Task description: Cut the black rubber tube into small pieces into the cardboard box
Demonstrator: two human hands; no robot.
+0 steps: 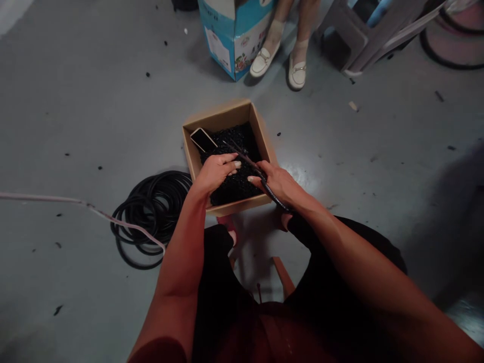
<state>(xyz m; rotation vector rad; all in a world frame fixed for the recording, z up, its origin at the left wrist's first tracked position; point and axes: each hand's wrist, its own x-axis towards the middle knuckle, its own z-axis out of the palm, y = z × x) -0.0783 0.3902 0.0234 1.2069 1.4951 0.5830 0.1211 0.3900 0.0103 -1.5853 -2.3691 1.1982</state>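
Over an open cardboard box (231,117), my right hand (279,181) has its fingers closed round a long, thin dark strip (247,160). The strip slants from the box's middle back toward my wrist, and its near part looks ridged. Close to its far part is my left hand (216,171), with thumb and fingers drawn together; what they hold, if anything, is too small to make out. A heap of small black pieces (234,135) fills the box's bottom. On the heap, by the left wall, leans a flat dark rectangular object with a pale rim (203,140).
Black hose or cable (151,206) lies coiled left of the box, with a pale cord (124,223) crossing it. Beyond stand a blue-and-white carton (223,40), another person's feet in white shoes (297,73) and a grey plastic stool (348,38). Small scraps dot the floor.
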